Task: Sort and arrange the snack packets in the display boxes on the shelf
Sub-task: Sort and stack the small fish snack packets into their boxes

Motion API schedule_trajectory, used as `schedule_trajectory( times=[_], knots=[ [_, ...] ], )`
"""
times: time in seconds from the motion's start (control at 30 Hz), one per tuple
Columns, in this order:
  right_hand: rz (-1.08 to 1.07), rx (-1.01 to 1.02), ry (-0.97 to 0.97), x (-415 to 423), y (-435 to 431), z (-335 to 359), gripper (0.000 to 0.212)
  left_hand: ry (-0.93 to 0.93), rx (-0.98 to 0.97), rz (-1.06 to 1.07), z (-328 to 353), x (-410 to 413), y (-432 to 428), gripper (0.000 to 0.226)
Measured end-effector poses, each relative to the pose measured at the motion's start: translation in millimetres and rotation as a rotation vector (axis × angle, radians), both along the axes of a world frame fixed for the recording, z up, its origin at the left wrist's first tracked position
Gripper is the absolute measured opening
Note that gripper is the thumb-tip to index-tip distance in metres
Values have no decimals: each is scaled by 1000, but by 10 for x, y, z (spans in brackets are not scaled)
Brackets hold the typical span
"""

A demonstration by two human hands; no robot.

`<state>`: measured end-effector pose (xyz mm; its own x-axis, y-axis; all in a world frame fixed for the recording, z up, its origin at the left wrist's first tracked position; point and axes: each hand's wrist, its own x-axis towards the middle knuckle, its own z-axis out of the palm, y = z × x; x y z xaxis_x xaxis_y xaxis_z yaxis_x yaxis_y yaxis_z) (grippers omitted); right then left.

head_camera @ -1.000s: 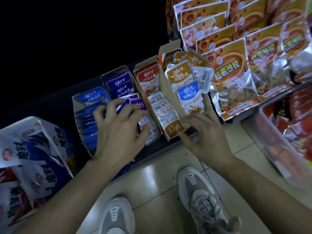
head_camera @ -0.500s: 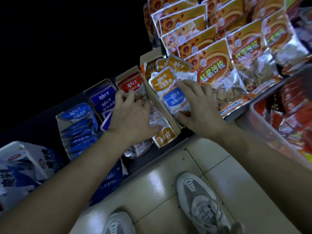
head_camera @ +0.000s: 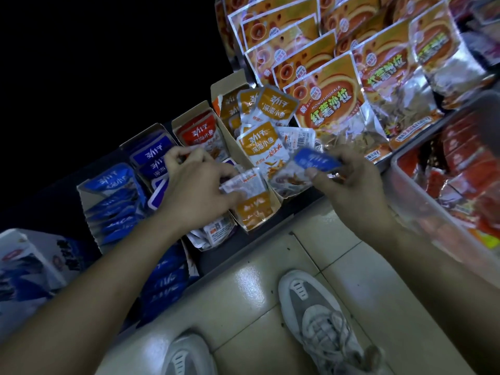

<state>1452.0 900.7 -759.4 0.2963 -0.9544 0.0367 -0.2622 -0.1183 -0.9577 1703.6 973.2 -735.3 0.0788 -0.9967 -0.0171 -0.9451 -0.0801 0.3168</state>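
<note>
Several cardboard display boxes stand side by side on a low shelf. From left they hold light-blue packets (head_camera: pixel 113 182), dark-blue packets (head_camera: pixel 153 154), red packets (head_camera: pixel 201 133) and orange packets (head_camera: pixel 270 106). My right hand (head_camera: pixel 349 182) pinches a blue-topped packet (head_camera: pixel 311 163) just in front of the orange box (head_camera: pixel 230 89). My left hand (head_camera: pixel 194 188) hovers over the red box (head_camera: pixel 189 116), fingers curled round a pale packet with an orange end (head_camera: pixel 249 193).
Large orange bags (head_camera: pixel 332 104) hang or lean at the back right. A clear plastic bin (head_camera: pixel 405 185) of red packets sits at the right. Blue-and-white bags (head_camera: pixel 29 269) lie at the left. More dark-blue packets (head_camera: pixel 165 282) hang off the shelf's front. My shoes stand on tiled floor below.
My right hand has lifted the blue-topped packet off the orange pile and drawn it toward me. My left hand has taken hold of the pale orange-ended packet.
</note>
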Motion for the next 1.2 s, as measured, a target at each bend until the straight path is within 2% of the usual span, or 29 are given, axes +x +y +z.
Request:
schedule_trajectory(
  times=[0.1, 0.2, 0.3, 0.43, 0.6, 0.67, 0.77, 0.87, 0.93, 1.07, 1.13, 1.2],
  knots=[
    [-127, 169, -253, -40, 35, 58, 16, 323, -132, 140, 70, -28, 103, 21],
    [-190, 213, -293, -63, 72, 93, 18, 626, -262, 301, 228, -118, 195, 23],
    [-259, 220, -352, -81, 105, 81, 12, 697, -387, 366, 300, -188, 270, 30],
    [-284, 249, -350, -124, 192, 25, 23, 823, -466, 399, 370, -211, 251, 36],
    [-278, 265, -313, -151, 324, 17, 23, 866, -513, 314, 446, -402, 1, 40],
    [-235, 246, -285, -146, 372, 42, 20, 779, -421, 230, 421, -498, -142, 50],
    [-173, 190, -238, -111, 418, 74, 14, 477, -378, 168, 304, -417, -219, 59],
    [-128, 156, -209, -85, 373, 61, 15, 249, -483, 171, 232, -139, -113, 29],
    [-77, 164, -203, -72, 306, 39, 16, 44, -390, 111, 164, 31, -24, 25],
    [12, 129, -114, -30, 163, 16, 15, -456, -32, -70, 29, 99, 25, 68],
    [35, 122, -50, -24, 120, -21, 16, -579, 90, -98, 62, 34, -33, 84],
    [44, 118, -36, -30, 121, -57, 18, -622, 204, -114, 107, -8, -143, 89]
  ],
)
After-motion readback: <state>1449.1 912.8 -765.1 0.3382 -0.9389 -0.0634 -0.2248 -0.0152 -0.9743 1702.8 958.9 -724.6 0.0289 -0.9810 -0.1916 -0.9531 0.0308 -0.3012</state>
